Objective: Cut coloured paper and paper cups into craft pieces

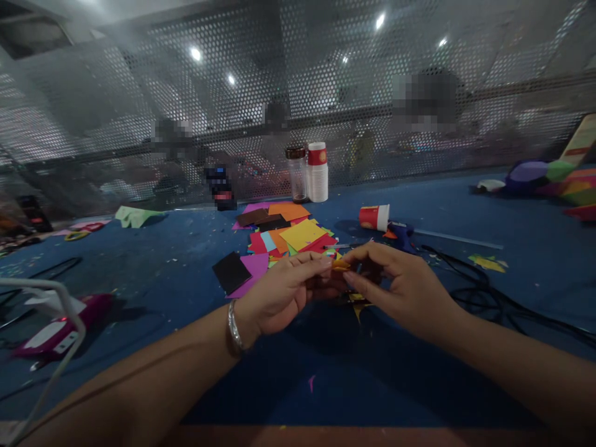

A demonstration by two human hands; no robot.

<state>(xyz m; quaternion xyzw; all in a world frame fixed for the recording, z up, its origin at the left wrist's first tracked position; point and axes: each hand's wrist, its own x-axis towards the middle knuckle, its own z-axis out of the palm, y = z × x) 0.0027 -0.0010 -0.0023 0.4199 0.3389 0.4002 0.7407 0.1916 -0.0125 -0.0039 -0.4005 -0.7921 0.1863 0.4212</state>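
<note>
Between my two hands is a small orange-yellow paper piece [340, 265]. My left hand [292, 288], with a silver bracelet [235, 325] at the wrist, pinches its left side between thumb and fingers. The fingertips of my right hand [395, 276] close on its right side. Some fingers of both hands are hidden behind the thumbs and palms. Just below the hands, a yellow paper scrap [357, 310] and a dark thin object lie on the blue table [288, 347]. Behind them rests a pile of coloured paper sheets, topped by a yellow sheet [303, 235].
A black sheet [231, 273] lies left of the pile. Farther back stand a jar [297, 177] and stacked paper cups [318, 180]. A tipped cup [374, 218] lies near a blue glue gun [403, 236]. Black cable [484, 292] runs right; a magenta power strip [65, 329] sits left.
</note>
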